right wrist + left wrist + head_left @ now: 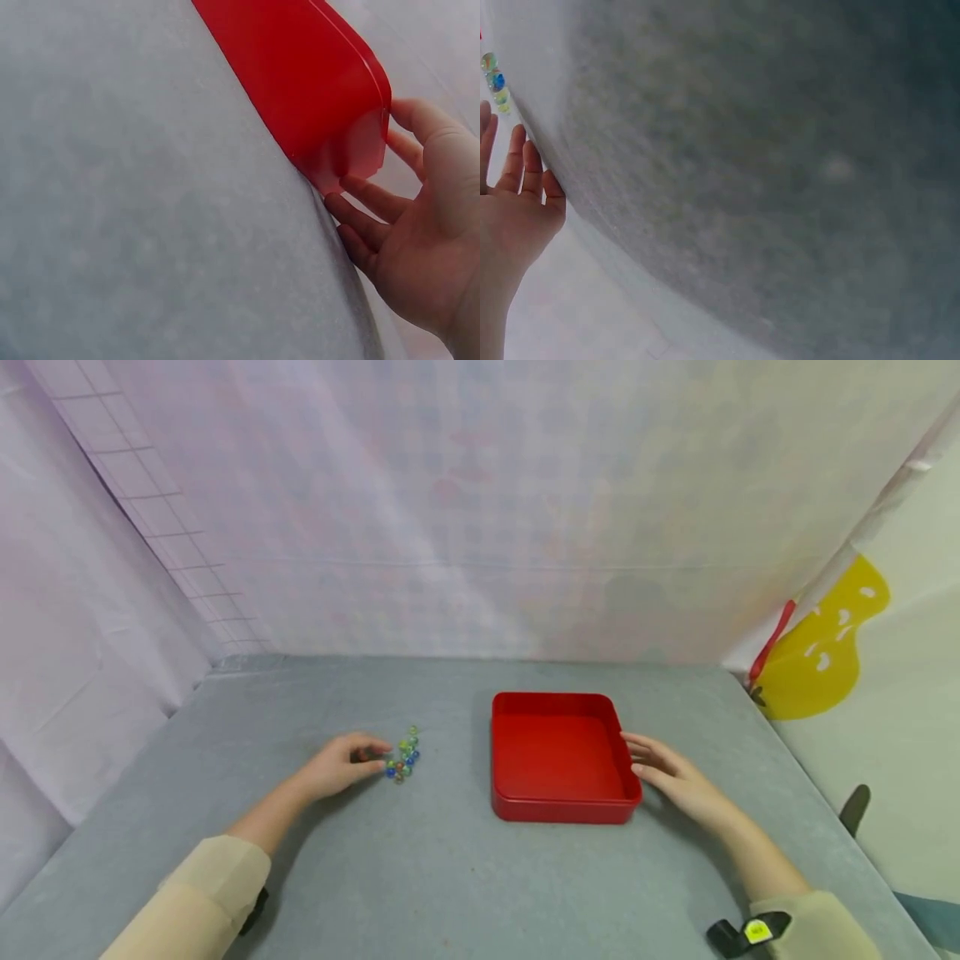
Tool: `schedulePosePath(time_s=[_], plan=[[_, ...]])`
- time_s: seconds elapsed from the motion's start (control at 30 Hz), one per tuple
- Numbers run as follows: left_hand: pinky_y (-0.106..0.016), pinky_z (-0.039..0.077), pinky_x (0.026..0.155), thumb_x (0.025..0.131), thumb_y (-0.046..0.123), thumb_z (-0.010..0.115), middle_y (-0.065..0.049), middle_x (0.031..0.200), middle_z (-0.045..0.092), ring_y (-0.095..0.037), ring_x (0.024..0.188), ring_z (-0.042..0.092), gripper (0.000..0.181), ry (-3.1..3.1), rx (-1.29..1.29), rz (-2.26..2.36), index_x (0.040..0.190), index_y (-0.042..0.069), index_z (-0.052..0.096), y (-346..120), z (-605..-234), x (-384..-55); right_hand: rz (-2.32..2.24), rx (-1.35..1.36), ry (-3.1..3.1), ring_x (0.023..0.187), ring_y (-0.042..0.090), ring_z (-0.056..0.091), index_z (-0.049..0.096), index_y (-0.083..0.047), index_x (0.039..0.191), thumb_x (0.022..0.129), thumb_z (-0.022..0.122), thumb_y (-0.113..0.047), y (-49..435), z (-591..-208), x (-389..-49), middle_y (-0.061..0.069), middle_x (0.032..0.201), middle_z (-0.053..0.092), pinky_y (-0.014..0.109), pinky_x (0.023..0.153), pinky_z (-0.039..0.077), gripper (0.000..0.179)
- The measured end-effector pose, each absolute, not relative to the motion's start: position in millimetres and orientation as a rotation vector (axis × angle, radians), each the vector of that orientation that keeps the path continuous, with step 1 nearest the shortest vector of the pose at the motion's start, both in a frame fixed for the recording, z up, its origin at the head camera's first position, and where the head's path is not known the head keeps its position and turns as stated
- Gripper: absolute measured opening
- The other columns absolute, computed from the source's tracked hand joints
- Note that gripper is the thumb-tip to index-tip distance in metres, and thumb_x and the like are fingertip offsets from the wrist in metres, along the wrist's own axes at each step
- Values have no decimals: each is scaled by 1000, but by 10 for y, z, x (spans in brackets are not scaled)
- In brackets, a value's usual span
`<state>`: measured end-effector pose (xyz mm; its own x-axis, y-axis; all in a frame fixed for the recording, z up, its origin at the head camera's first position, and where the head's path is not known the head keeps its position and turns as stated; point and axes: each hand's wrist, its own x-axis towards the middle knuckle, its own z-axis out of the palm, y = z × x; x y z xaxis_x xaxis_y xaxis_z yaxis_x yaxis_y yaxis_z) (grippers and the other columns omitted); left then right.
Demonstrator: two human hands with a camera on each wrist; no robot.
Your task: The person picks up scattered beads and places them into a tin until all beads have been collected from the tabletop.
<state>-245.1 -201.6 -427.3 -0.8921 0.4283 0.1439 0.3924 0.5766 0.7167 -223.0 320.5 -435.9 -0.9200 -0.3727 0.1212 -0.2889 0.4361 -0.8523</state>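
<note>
A small cluster of glass marbles (410,760), blue, green and orange, lies on the grey tabletop left of centre. Just left of them is my left hand (341,767), its thumb and fingers apart and relaxed, fingertips close beside the nearest marbles. Whether they touch cannot be told. The left wrist view shows several marbles (497,81) beyond the fingertips. A square red box (558,756), open at the top and with nothing in it, stands right of centre. My right hand (678,781) is at its right wall, loosely extended fingertips against the outside, as the right wrist view also shows.
Grey cloth covers the table (465,885). A pale curtain (450,527) hangs along the back edge, with more cloth at both sides. The right-hand cloth bears a yellow pear-like print (817,668). A bare stretch of table separates marbles and box.
</note>
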Motion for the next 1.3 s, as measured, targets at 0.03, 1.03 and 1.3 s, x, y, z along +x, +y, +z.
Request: schedulePosePath(time_s=[0.03,1.03,1.3], plan=[[-35,44,74,89,11,68,-12,105,64,-18,85,54,27,2756,721,1223,113,-1,67,-2010,-4274,-2452,-1504,-594,2593,117,3,47,37,-10,147,100,52,-22,3205,-4354,-2228,19,140,45,18,90,40,50],[-40,40,74,87,8,71,-5,101,56,-21,84,45,17,2767,679,1153,104,8,71,-1966,-4334,-2481,-1502,-552,2566,124,33,45,35,-11,148,101,49,-23,3179,-4348,-2197,21,139,46,22,92,39,51],[-41,41,75,86,10,72,-6,100,58,-21,86,50,16,2791,715,1163,101,6,70,-1972,-4338,-2492,-1517,-520,2549,127,37,41,33,-11,149,101,49,-23,3155,-4320,-2176,23,140,44,56,100,32,52]])
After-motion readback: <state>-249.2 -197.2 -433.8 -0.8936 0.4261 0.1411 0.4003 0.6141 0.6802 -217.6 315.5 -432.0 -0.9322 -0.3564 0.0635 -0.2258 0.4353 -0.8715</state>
